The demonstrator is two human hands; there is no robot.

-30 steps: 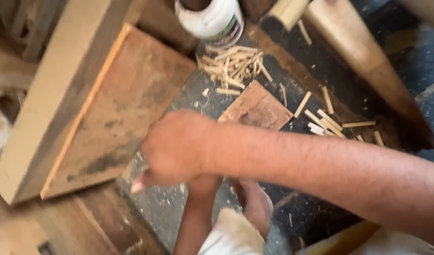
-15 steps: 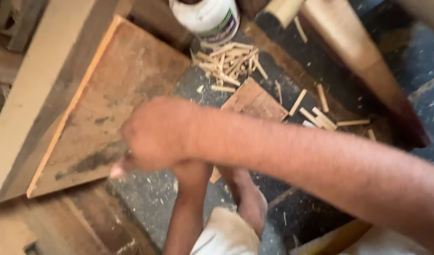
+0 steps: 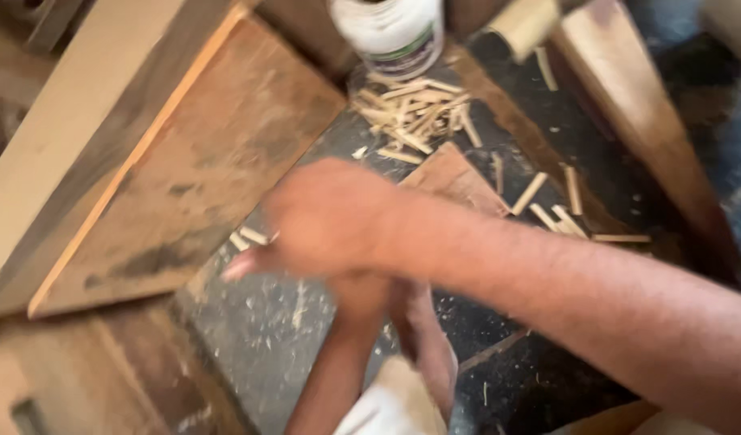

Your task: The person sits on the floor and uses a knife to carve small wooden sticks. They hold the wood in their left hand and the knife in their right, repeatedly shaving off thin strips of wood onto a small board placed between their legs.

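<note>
Wood underhand: a reddish-brown wooden board (image 3: 201, 173) lies slanted across the left half of the frame, its lower right edge just by the right hand (image 3: 326, 217).
Right hand: blurred, reaching across from the right to centre frame; fingertips (image 3: 240, 266) point lower left near two small wood slivers (image 3: 252, 238). How far open it is, and whether it has hold of anything, I cannot tell.
Left hand: hidden beneath the right forearm; only a forearm (image 3: 338, 362) rising from bottom centre shows.
Step in hand: seemingly picking at or brushing slivers beside the board's edge.
Next move calls for: a fine pinch, judging by how thin the slivers are.
Around: pile of split wood sticks (image 3: 415, 117) at upper centre, just below a white plastic jar (image 3: 390, 32); triangular wood offcut (image 3: 459, 179); scattered sticks (image 3: 552, 209) at right; long plank (image 3: 636, 113) at upper right.
In the way: sawdust on the dark floor (image 3: 265, 338); the arm itself hides the spot.
</note>
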